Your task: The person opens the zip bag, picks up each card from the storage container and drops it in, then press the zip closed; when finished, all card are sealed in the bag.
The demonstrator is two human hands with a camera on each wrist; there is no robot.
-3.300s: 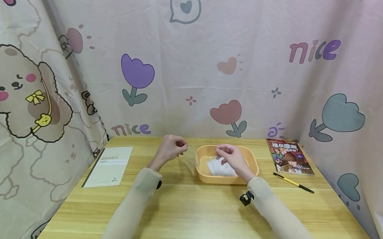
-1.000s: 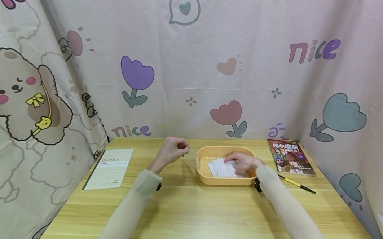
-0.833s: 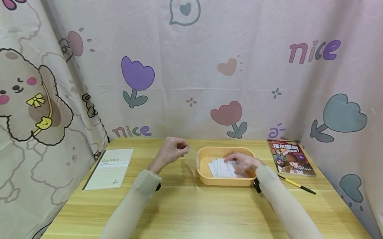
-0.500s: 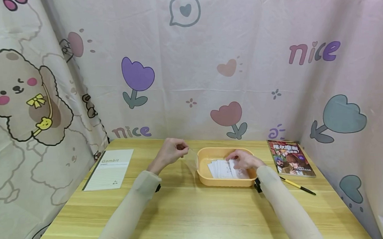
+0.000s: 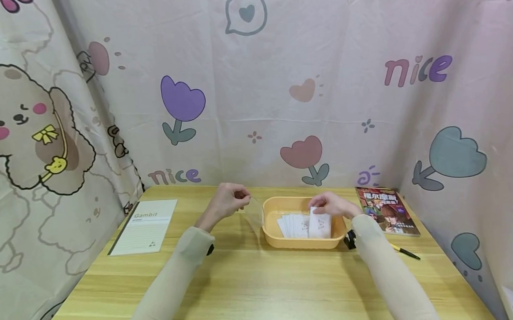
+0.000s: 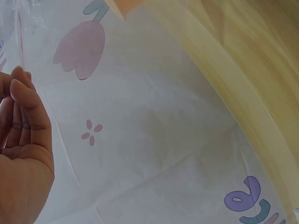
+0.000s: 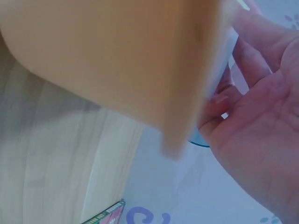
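My right hand (image 5: 334,205) pinches a white card (image 5: 319,226) by its far end, at the right side of the yellow tray (image 5: 302,244), its long side running toward me. The other cards (image 5: 292,226) lie fanned just left of it. Farther left, beside the tray, my left hand (image 5: 228,200) pinches a clear bag (image 5: 255,212). The left wrist view shows a reddish line (image 6: 20,42) near those fingertips that the head view doesn't; the tray hides much of the card from the right wrist.
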